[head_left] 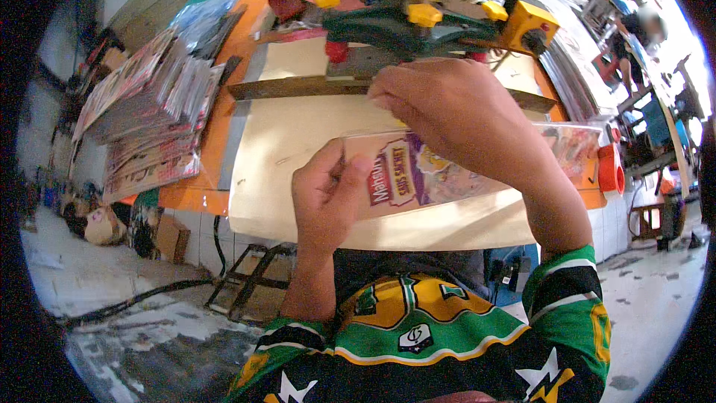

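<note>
Left fingers: the left hand (324, 198) pinches the near-left corner of a clear printed plastic packet (447, 172), thumb on top, fingers closed on the film.
Right fingers: the right hand (455, 116) lies over the packet's far edge with fingers curled down and together on it; the tips are hidden, so how tightly they press I cannot tell.
Packet: held flat just above the pale board (298, 142), in the middle of the scene, its right end reaching toward an orange roll (611, 169).
Far side: a wooden bar (298, 87) and a green and yellow press-like machine (425, 22) sit just beyond the right hand.
Left: a stack of printed packets (149, 119) on the orange counter (194, 195).
Doing it well: by my judgement, keep the film taut between both hands and its far edge square to the bar, with fingertips clear of the machine.
</note>
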`<state>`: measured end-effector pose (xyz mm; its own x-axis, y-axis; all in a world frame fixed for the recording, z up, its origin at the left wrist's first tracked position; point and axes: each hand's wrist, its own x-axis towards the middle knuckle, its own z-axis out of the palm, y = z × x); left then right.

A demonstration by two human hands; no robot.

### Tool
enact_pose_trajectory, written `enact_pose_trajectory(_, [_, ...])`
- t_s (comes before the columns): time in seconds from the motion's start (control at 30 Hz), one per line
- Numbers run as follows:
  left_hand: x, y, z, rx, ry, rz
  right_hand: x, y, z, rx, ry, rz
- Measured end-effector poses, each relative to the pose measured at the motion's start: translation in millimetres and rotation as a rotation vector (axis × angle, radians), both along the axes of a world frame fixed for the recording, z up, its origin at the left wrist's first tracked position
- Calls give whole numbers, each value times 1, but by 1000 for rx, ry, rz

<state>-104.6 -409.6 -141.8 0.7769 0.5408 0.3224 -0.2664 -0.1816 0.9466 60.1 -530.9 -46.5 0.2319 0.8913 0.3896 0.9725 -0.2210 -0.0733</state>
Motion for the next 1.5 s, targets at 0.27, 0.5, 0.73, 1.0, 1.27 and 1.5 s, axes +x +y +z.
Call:
enact_pose_trajectory(0.27, [8,9,-28,-117,-131,110,13,-2,-26,59,30,139])
enact_pose_trajectory(0.5, [7,10,-33,-49,-138,119,2,-5,-43,131,191,223])
enact_pose_trajectory(0.73, [1,7,-31,-21,-129,138,-15,3,-48,312,272,251])
enact_pose_trajectory(1.0, [-4,7,-33,8,-176,168,-27,7,-53,521,328,221])
enact_pose_trajectory(1.27, [-18,11,-34,95,-194,195,-24,-11,-53,646,66,16])
enact_pose_trajectory(1.5, [-95,112,-75,12,-264,270,52,-84,-39,662,-249,-472])
